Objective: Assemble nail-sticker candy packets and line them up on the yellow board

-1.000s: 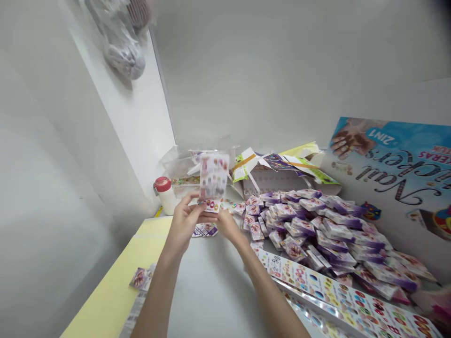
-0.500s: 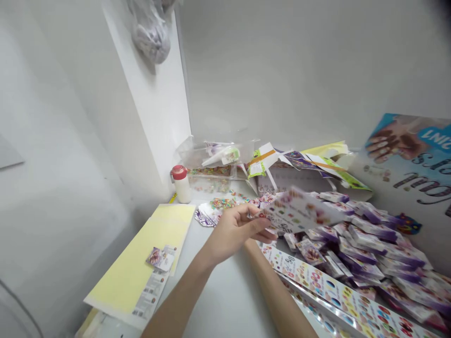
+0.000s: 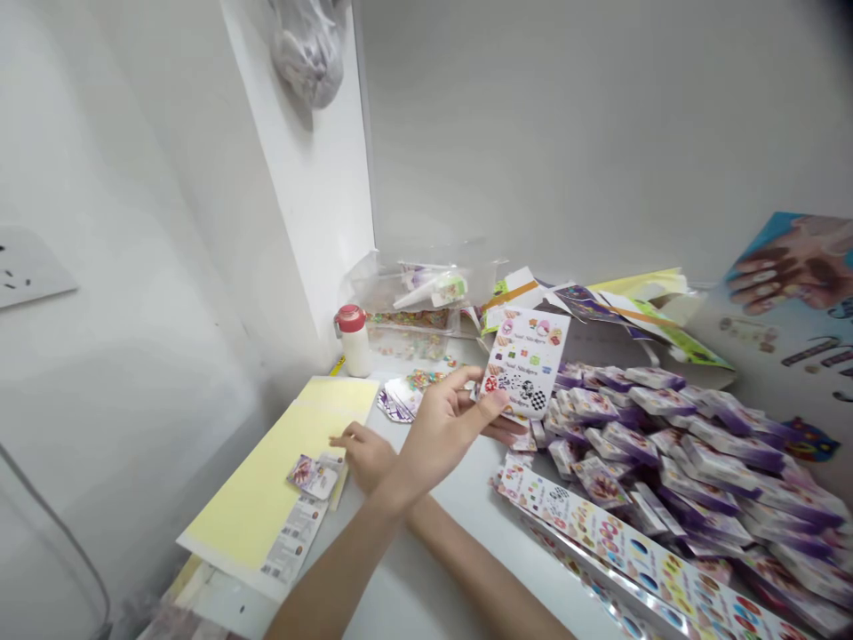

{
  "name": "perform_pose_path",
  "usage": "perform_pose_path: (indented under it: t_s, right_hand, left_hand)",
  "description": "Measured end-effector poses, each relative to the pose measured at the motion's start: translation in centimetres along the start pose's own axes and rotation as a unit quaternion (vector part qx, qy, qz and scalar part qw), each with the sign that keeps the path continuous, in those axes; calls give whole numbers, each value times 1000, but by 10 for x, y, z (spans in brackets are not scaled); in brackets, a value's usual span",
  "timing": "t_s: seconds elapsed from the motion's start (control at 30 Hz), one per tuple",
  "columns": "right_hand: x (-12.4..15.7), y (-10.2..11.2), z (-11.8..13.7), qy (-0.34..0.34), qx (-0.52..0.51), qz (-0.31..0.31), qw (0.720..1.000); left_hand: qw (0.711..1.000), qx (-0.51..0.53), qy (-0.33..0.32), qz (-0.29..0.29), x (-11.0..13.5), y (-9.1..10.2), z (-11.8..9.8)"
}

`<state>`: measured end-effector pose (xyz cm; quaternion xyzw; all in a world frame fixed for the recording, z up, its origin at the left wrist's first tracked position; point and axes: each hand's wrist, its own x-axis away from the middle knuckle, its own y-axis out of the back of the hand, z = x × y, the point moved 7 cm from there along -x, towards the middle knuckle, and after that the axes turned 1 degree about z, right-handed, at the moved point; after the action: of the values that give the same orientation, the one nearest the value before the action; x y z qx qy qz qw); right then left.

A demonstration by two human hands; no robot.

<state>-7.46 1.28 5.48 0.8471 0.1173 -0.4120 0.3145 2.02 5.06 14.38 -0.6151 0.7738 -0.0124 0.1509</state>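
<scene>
My left hand (image 3: 450,418) is closed on a nail sticker sheet (image 3: 526,363), a white card with small coloured prints, its face turned toward me and the thumb on its lower edge. Beneath the left forearm my right arm crosses to the left. My right hand (image 3: 369,455) hovers at the right edge of the yellow sheet (image 3: 293,444), its fingers loosely bent and somewhat apart, with nothing visible in them. Just left of its fingertips lies a small printed packet (image 3: 313,476) on a strip of barcode labels (image 3: 295,538).
Many small purple and white boxes (image 3: 666,444) are heaped on the right. Long strips of sticker sheets (image 3: 619,542) lie before them. A red-capped white bottle (image 3: 353,342), clear bags of coloured bits (image 3: 413,333) and a torn-open carton (image 3: 593,333) stand along the back.
My right hand has come out from behind the left and moved left to the yellow sheet. The sticker sheet in my left hand has turned from slanted to upright. The view has shifted slightly left.
</scene>
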Motion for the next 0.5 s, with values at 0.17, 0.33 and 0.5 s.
perform_pose_path:
  t_s: [0.17,0.33,0.5]
  right_hand:
    - [25,-52,46,-36,-368,193,909]
    - [43,-73,56,-86,-461,261,844]
    - [42,-69,43,-97,-492,245,830]
  left_hand:
    - [1000,15,-12,17,1,-6,-2]
    - [999,37,-3,8,1,-6,-1]
    - [999,46,1,-9,2,-4,-3]
